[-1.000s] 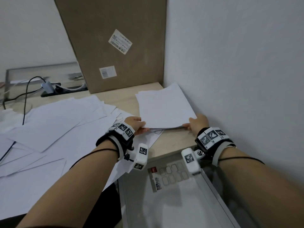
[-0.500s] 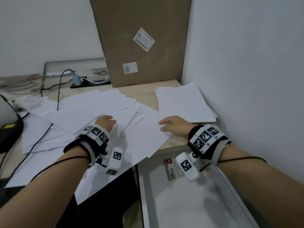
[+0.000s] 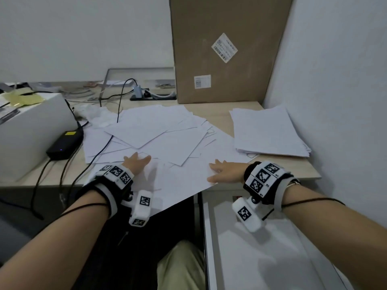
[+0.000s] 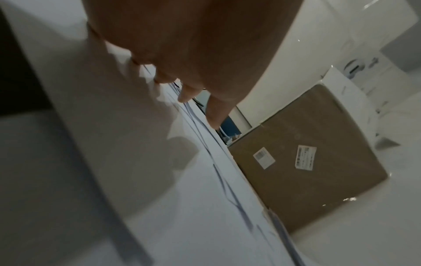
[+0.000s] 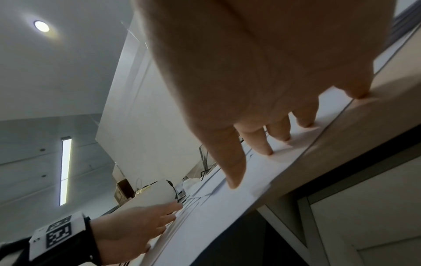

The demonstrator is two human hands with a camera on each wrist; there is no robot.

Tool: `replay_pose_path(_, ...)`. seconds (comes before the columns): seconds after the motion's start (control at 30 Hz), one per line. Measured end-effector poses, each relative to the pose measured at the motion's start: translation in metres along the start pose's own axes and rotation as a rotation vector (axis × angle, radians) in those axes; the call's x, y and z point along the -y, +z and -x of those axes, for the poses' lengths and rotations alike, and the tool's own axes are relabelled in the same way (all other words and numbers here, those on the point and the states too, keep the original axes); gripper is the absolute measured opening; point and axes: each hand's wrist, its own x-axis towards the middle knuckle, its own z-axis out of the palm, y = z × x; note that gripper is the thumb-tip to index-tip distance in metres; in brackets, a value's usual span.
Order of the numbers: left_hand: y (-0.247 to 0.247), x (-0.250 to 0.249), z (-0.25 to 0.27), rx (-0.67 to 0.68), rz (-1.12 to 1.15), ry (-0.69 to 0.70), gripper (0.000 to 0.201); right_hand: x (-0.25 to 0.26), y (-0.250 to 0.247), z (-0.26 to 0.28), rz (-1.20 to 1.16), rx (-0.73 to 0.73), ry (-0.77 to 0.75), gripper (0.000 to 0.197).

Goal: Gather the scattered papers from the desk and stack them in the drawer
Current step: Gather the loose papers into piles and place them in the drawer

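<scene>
Several loose white sheets (image 3: 155,132) lie fanned across the middle of the wooden desk (image 3: 211,110). A squared-up pile of papers (image 3: 268,130) sits at the desk's right end by the wall. My left hand (image 3: 136,163) lies flat with straight fingers (image 4: 189,93) on the near loose sheets. My right hand (image 3: 222,171) rests with straight fingertips (image 5: 266,149) on a large sheet (image 3: 184,181) that overhangs the desk's front edge. Below the right hand the drawer (image 3: 251,258) stands pulled out, pale inside.
A tall cardboard box (image 3: 228,49) leans at the back against the wall. At the left are a white box (image 3: 27,130), a black power adapter (image 3: 65,145) and black cables (image 3: 109,141) running over the papers. A knee in beige trousers (image 3: 180,266) is under the desk.
Both hands let go of the squared pile at the right and moved left onto the loose sheets. My head turned left, bringing the white box and adapter into view.
</scene>
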Motion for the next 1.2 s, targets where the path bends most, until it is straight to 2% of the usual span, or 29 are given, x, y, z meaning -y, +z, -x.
replay_pose_path(0.1, 0.005, -0.014, -0.002, 0.049, 0.237, 0.097, 0.072, 0.007, -0.001, -0.009, -0.101, -0.043, -0.023, 0.074)
replay_pose_path(0.17, 0.011, -0.026, 0.000, 0.094, 0.453, 0.179, 0.067, 0.010, -0.002, -0.012, -0.253, -0.100, -0.052, 0.071)
replay_pose_path(0.3, 0.017, -0.034, 0.003, 0.099, 0.722, 0.238, 0.052, 0.007, -0.006, -0.009, -0.515, -0.297, -0.065, 0.054)
replay_pose_path(0.37, 0.013, -0.031, 0.001, -0.010, 0.670, 0.258, 0.048, 0.002, -0.009, 0.000, -0.503, -0.369, -0.060, 0.048)
replay_pose_path(0.43, 0.007, -0.022, -0.004, -0.116, 0.520, 0.235, 0.047, 0.000, -0.009, 0.009, -0.392, -0.330, -0.053, 0.048)
replay_pose_path(0.47, 0.004, -0.018, -0.006, -0.128, 0.417, 0.207, 0.048, -0.001, -0.008, 0.012, -0.308, -0.277, -0.041, 0.049)
replay_pose_path(0.57, 0.004, -0.011, -0.010, -0.032, 0.061, 0.104, 0.058, 0.005, -0.002, 0.016, -0.083, -0.084, -0.009, 0.061)
replay_pose_path(0.67, 0.006, -0.017, -0.005, 0.047, -0.113, 0.077, 0.068, 0.011, -0.002, 0.009, 0.019, -0.013, -0.009, 0.068)
replay_pose_path(0.7, 0.006, -0.020, -0.004, 0.074, -0.128, 0.091, 0.072, 0.014, -0.004, 0.005, 0.039, -0.009, -0.011, 0.067)
replay_pose_path(0.8, 0.002, -0.031, 0.002, 0.154, -0.062, 0.160, 0.063, 0.020, -0.015, -0.010, 0.030, -0.025, 0.023, 0.060)
replay_pose_path(0.9, -0.002, -0.042, 0.001, 0.181, -0.072, 0.221, 0.057, 0.020, -0.029, -0.022, -0.002, -0.063, 0.031, 0.053)
replay_pose_path(0.97, -0.006, -0.047, -0.005, 0.133, -0.053, 0.247, 0.050, 0.015, -0.038, -0.030, -0.069, -0.094, 0.043, 0.049)
replay_pose_path(1.07, -0.012, -0.050, -0.026, 0.004, 0.121, 0.217, 0.042, 0.007, -0.053, -0.040, -0.204, -0.180, 0.082, 0.035)
replay_pose_path(1.2, -0.020, -0.063, -0.058, -0.086, 0.107, 0.191, 0.047, 0.000, -0.064, -0.053, -0.260, -0.216, 0.095, 0.054)
